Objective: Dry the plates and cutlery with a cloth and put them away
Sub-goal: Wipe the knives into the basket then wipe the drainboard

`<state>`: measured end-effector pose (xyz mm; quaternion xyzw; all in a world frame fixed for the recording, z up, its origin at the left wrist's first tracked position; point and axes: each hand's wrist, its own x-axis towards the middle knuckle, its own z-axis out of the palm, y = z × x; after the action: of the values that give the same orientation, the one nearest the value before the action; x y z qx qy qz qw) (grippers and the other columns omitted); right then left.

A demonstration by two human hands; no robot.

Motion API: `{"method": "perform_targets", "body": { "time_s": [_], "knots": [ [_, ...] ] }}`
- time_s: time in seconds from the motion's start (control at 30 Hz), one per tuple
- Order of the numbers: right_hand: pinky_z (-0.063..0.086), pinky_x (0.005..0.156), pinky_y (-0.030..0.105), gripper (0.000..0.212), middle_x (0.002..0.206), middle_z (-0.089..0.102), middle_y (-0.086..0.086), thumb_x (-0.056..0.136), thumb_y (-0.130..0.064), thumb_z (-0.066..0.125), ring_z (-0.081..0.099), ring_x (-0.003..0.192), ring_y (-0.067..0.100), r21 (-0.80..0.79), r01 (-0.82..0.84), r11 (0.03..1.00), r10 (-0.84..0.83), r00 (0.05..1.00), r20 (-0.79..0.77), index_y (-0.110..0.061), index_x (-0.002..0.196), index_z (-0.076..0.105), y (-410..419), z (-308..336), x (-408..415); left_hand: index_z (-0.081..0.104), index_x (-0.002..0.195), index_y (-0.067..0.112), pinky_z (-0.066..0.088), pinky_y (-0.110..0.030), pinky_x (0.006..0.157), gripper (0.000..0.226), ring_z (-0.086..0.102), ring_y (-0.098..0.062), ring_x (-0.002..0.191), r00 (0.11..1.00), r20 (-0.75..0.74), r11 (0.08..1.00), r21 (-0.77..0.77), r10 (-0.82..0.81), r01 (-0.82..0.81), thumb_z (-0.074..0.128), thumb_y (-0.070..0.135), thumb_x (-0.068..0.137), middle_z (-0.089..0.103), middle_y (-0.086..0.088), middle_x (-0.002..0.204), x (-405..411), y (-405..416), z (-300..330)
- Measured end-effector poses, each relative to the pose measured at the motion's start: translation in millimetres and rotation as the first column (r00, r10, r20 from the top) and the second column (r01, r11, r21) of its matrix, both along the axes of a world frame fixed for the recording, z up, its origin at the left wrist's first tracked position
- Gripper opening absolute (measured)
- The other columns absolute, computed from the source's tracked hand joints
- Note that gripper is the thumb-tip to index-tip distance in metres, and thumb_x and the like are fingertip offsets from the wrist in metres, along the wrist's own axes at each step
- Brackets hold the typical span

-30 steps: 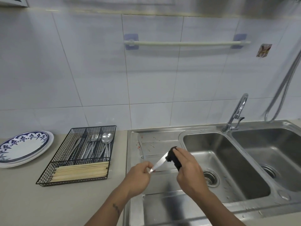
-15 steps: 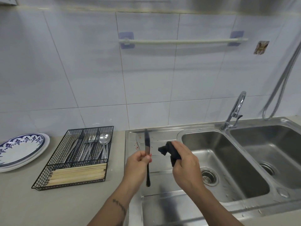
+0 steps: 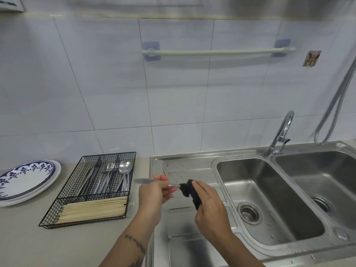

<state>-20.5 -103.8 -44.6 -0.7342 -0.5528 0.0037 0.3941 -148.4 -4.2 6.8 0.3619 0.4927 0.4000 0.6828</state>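
left hand (image 3: 154,191) fist curled, gripping; right hand (image 3: 209,204) fingers curled, pinching

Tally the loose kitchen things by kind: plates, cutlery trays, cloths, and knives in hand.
Plates, stacked on the counter: 2
Wire cutlery tray: 1
Black cloth, in the right hand: 1
Knife, in the left hand: 1
Total: 5
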Motion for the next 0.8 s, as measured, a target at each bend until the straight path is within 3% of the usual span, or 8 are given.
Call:
{"method": "perform_targets", "body": {
  "time_s": [0.17,0.3,0.4,0.47,0.53,0.6,0.7,0.8],
  "knots": [
    [0.021,0.117,0.043,0.063,0.138,0.049,-0.005,0.078,0.000,0.043,0.042,0.129,0.013,-0.023,-0.167,0.986,0.169,0.978,0.122,-0.018,0.138,0.051,7.4,10.2,-3.1,0.065,0.092,0.003,0.055,-0.033,0.068,0.018,0.069,-0.023,0.067,0.990,0.128,0.996,-0.079,0.058,-0.048,0.051,-0.008,0.092,0.068,-0.012,0.072,-2.2,0.7,-5.1],
    [0.044,0.100,0.048,0.055,0.128,0.058,-0.001,0.081,0.001,0.052,0.051,0.112,0.019,-0.019,0.021,1.000,-0.020,0.999,0.038,-0.016,0.133,0.056,13.9,3.6,21.7,0.066,0.100,-0.002,0.058,-0.038,0.079,0.011,0.073,-0.028,0.081,0.993,0.109,0.999,0.016,0.045,-0.047,0.057,-0.004,0.095,0.073,-0.016,0.082,-2.7,-3.1,-10.3],
    [0.046,0.100,0.037,0.059,0.128,0.059,-0.001,0.076,-0.001,0.041,0.054,0.115,0.019,0.061,0.016,0.998,-0.017,1.000,0.015,-0.013,0.131,0.058,15.7,12.5,19.5,0.067,0.096,-0.002,0.059,-0.039,0.080,0.005,0.074,-0.029,0.081,0.997,0.073,0.995,0.091,0.040,-0.046,0.062,-0.001,0.094,0.073,-0.017,0.083,-3.4,-3.4,-11.3],
    [0.038,0.104,0.023,0.062,0.130,0.057,-0.001,0.074,-0.002,0.041,0.051,0.119,0.015,0.104,0.027,0.994,-0.026,1.000,-0.010,-0.013,0.133,0.056,16.2,20.0,12.7,0.069,0.093,-0.002,0.060,-0.038,0.076,0.005,0.075,-0.027,0.077,0.999,0.030,0.990,0.136,0.017,-0.021,0.067,0.002,0.092,0.074,-0.018,0.082,-1.7,-4.7,-9.5],
    [0.035,0.104,0.019,0.063,0.131,0.054,-0.003,0.075,-0.004,0.044,0.048,0.120,0.013,0.103,-0.033,0.994,0.034,0.999,-0.006,-0.014,0.136,0.053,16.7,25.2,3.4,0.071,0.091,-0.002,0.061,-0.036,0.073,0.009,0.074,-0.023,0.070,1.000,-0.005,0.988,0.153,0.023,-0.022,0.070,0.007,0.091,0.074,-0.017,0.077,1.3,-5.5,-7.5],
    [0.037,0.101,0.025,0.062,0.127,0.049,-0.004,0.078,-0.012,0.049,0.044,0.115,0.013,0.020,-0.123,0.992,0.121,0.988,0.100,-0.019,0.139,0.049,17.6,25.9,-3.2,0.071,0.089,-0.001,0.060,-0.035,0.072,0.014,0.073,-0.021,0.068,1.000,-0.019,0.991,0.130,0.025,-0.022,0.068,0.012,0.093,0.075,-0.015,0.076,3.8,-5.0,-5.8],
    [0.036,0.096,0.031,0.054,0.118,0.043,-0.002,0.084,-0.030,0.044,0.040,0.109,0.018,-0.088,-0.053,0.995,0.073,0.968,0.239,-0.027,0.138,0.043,19.9,19.9,5.7,0.070,0.090,0.001,0.055,-0.033,0.072,0.018,0.074,-0.022,0.069,1.000,0.018,0.999,0.031,-0.018,0.017,0.064,0.017,0.096,0.076,-0.014,0.079,4.5,-1.6,-7.0],
    [0.024,0.111,0.042,0.056,0.130,0.040,0.000,0.079,-0.025,0.047,0.036,0.125,0.022,-0.172,0.000,0.985,0.046,0.963,0.267,-0.029,0.135,0.039,19.2,15.8,9.4,0.070,0.094,0.000,0.055,-0.030,0.070,0.022,0.073,-0.019,0.065,1.000,0.006,0.999,-0.046,-0.028,0.028,0.061,0.020,0.098,0.076,-0.014,0.080,3.2,0.0,-10.2]
  ]
}}
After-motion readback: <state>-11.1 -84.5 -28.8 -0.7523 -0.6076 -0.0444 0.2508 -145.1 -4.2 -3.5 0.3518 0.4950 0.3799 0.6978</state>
